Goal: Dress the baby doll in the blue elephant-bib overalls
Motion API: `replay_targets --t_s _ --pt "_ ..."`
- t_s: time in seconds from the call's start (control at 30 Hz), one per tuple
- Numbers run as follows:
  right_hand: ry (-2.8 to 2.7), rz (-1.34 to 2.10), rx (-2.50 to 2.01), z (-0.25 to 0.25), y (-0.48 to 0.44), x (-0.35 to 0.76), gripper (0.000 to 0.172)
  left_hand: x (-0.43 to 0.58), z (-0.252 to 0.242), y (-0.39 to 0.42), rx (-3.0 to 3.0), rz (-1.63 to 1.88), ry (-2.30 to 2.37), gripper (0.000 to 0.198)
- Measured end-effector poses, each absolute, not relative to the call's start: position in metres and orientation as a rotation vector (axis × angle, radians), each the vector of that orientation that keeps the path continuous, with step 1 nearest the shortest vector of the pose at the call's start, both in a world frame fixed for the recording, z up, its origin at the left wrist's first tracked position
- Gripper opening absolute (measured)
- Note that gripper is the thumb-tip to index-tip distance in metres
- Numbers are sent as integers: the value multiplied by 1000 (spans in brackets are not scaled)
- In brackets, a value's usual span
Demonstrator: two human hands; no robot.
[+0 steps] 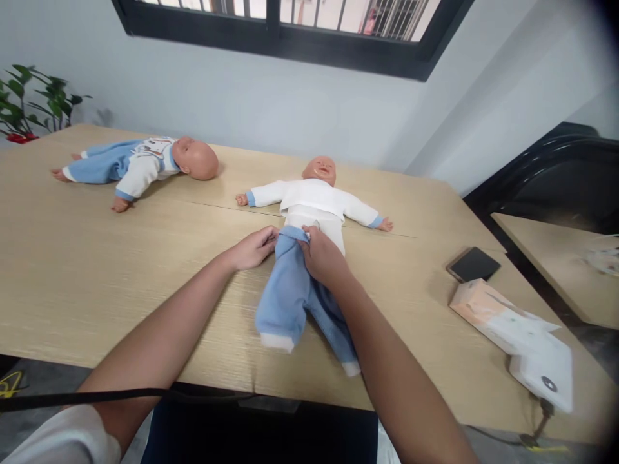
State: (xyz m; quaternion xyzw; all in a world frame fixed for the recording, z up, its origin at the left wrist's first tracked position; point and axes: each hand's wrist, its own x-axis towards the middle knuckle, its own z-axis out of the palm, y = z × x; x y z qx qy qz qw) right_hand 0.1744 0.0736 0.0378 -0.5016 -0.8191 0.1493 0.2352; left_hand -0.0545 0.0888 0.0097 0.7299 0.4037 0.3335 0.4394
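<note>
A baby doll [314, 203] in a white long-sleeved top lies on its back in the middle of the wooden table [97, 270], arms flung out to either side, head toward the wall. Both of the person's hands are at its waist, gripping the top edge of the light blue trousers [293, 293] that cover its legs. The left hand [254, 248] has its fingers curled and pinched on the waistband at the doll's one hip; the right hand [322, 254] is closed over the waistband on the other side, thumb on top, though the back of the hand hides just how the fingers underneath hold the cloth. The trouser legs run down toward the near edge of the table, their white cuffs showing. Well apart, at the far left, a second doll [145, 164] in blue and white lies on its side. A dark phone [472, 264] rests near the right edge, just beside a pale packet [488, 309], and a white device [544, 367] sits at the corner. A green plant [33, 100] stands by the wall.
</note>
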Motion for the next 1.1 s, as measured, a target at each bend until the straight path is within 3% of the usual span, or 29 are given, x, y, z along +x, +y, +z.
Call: replay_targets --t_s 0.23,0.43,0.57,0.83,1.0,1.1 --pt "-2098 455 -1568 43 81 180 35 -39 -4 94 1636 1107 1106 25" --pt "-2196 464 -1631 46 81 168 33 -27 -10 96 1785 1036 1290 16" --pt "-2212 442 -1514 53 78 172 29 -32 -7 94 1893 964 1291 20" --pt "-1811 760 -1473 59 76 255 35 -58 -2 95 1871 785 1202 28" --pt "-1635 1119 -1639 46 75 268 37 -56 30 89 1990 1060 1409 24" --pt "-1635 1155 -1715 43 74 260 43 -24 60 77 2257 1044 1239 19"
